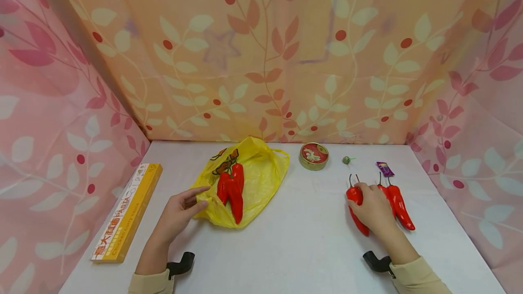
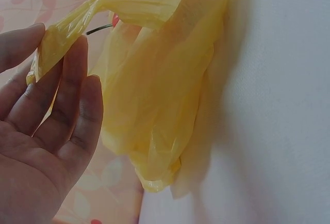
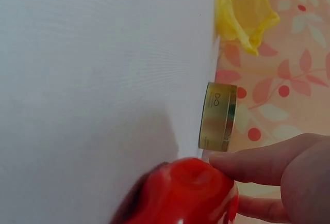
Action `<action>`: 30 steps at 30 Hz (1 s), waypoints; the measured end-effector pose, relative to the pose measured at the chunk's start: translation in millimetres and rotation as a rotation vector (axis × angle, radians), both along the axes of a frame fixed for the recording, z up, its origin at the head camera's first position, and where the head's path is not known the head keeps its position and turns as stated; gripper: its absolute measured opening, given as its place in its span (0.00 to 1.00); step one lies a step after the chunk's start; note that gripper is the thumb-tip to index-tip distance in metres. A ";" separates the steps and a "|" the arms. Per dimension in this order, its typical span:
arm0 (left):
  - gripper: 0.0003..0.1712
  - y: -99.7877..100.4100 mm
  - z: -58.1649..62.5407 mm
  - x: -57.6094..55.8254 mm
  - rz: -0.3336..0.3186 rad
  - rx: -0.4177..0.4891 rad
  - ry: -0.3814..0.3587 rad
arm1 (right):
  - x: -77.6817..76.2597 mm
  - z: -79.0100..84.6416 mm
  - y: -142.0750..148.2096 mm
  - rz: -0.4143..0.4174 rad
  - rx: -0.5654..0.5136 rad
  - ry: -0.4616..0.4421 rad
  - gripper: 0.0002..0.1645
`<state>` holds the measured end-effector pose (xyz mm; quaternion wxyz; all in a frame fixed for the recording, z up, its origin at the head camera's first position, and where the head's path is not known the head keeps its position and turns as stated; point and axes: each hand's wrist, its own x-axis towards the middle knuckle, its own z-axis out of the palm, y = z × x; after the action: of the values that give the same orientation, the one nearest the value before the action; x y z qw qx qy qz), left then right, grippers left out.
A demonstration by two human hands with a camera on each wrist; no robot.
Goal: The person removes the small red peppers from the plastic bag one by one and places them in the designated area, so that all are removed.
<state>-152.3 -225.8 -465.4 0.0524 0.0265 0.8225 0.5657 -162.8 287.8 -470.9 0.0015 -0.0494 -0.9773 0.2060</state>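
Note:
My left hand (image 1: pixel 175 214) pinches the near left edge of a yellow plastic bag (image 1: pixel 263 183) between thumb and fingers. In the left wrist view, the thin bag film (image 2: pixel 149 79) stretches away from the fingertips. Glossy red peppers (image 1: pixel 234 196) lie on the spread bag at its mouth. Over to the right, my right hand (image 1: pixel 373 208) grips another red pepper (image 1: pixel 354 195) with thumb and fingers. That pepper (image 3: pixel 188 190) shows large at the bottom of the right wrist view. Two more red peppers (image 1: pixel 400 208) lie beside the right hand, one partly hidden by it.
A yellow pasta box (image 1: pixel 128 214) lies along the left side of the white table (image 1: pixel 286 257). Towards the back stand a round red-and-gold tin (image 1: pixel 313 156), a small green ball-like thing (image 1: pixel 346 160) and a purple packet (image 1: pixel 385 169). Patterned cloth walls (image 1: pixel 261 58) enclose the table.

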 end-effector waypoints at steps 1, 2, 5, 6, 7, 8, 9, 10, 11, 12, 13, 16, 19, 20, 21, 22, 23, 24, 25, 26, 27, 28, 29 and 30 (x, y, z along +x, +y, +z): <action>0.27 0.0 0.1 -0.1 -0.001 0.002 0.001 | 0.2 -0.6 -0.2 -0.005 0.003 0.002 0.42; 0.27 0.0 0.1 -0.2 -0.002 0.003 0.002 | 0.1 -1.5 -0.1 -0.010 0.008 0.004 0.42; 0.27 -0.1 0.3 -0.6 -0.008 0.010 0.005 | -0.2 -3.8 -0.1 -0.024 0.027 0.017 0.43; 0.27 -0.1 0.4 -0.6 -0.009 0.009 0.006 | -0.3 -4.3 0.0 -0.025 0.036 0.021 0.43; 0.27 -0.2 0.5 -0.5 -0.010 0.008 0.007 | -0.5 -5.2 0.0 -0.026 0.047 0.024 0.44; 0.27 -0.4 0.7 -0.3 -0.009 0.005 0.008 | -0.9 -6.1 0.2 -0.027 0.055 0.024 0.44; 0.27 -0.5 1.0 -0.1 -0.010 0.003 0.010 | -1.0 -6.8 0.2 -0.028 0.061 0.024 0.45; 0.27 -0.5 1.1 0.1 -0.008 0.002 0.009 | -1.2 -7.0 0.5 -0.028 0.066 0.023 0.46; 0.27 -0.6 1.3 0.3 -0.008 0.001 0.007 | -1.3 -7.2 0.6 -0.027 0.070 0.020 0.46; 0.27 -0.6 1.3 0.5 -0.006 0.000 0.006 | -1.6 -7.6 0.8 -0.026 0.074 0.019 0.47; 0.27 -0.7 1.4 0.7 -0.005 0.001 0.004 | -1.7 -7.8 0.9 -0.022 0.078 0.018 0.47; 0.27 -0.4 1.5 1.1 -0.001 0.007 -0.004 | -1.6 -6.2 1.2 -0.013 0.086 0.023 0.47; 0.27 0.2 1.9 1.5 -0.001 0.007 -0.007 | -1.7 -0.8 1.9 -0.004 0.081 0.033 0.47; 0.27 0.3 2.1 1.5 -0.003 0.007 -0.007 | -2.0 1.6 1.9 -0.003 0.076 0.035 0.47; 0.27 0.5 2.3 1.5 -0.005 0.006 -0.008 | -2.4 4.2 1.7 -0.002 0.068 0.036 0.46; 0.27 0.5 2.7 1.5 -0.006 0.005 -0.009 | -2.8 7.0 1.3 0.001 0.059 0.038 0.46; 0.27 0.7 2.7 1.4 -0.008 0.006 -0.007 | -3.3 10.1 0.7 0.008 0.048 0.042 0.45; 0.27 0.7 2.7 1.4 -0.007 0.007 -0.006 | -4.0 12.8 -0.3 0.015 0.031 0.044 0.45; 0.27 0.6 2.4 1.3 -0.008 0.007 -0.005 | -4.7 15.2 -1.5 0.024 0.012 0.050 0.44; 0.27 0.5 2.1 1.1 -0.008 0.008 -0.006 | -5.4 18.0 -2.6 0.036 -0.008 0.055 0.44; 0.27 0.3 1.8 1.2 -0.007 0.006 -0.006 | -6.0 20.4 -3.9 0.048 -0.030 0.063 0.44; 0.27 0.1 1.6 1.3 -0.005 0.005 -0.005 | -6.5 22.6 -5.5 0.061 -0.049 0.072 0.43; 0.28 0.1 1.2 1.1 -0.005 0.004 -0.004 | -6.9 24.8 -7.2 0.072 -0.068 0.080 0.43; 0.28 0.0 1.2 1.2 -0.003 0.003 -0.005 | -7.2 26.8 -9.1 0.081 -0.091 0.087 0.43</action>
<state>-151.1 -225.7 -464.2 0.0552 0.0264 0.8215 0.5669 -170.0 278.7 -444.0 0.0336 -0.0006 -0.9671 0.2521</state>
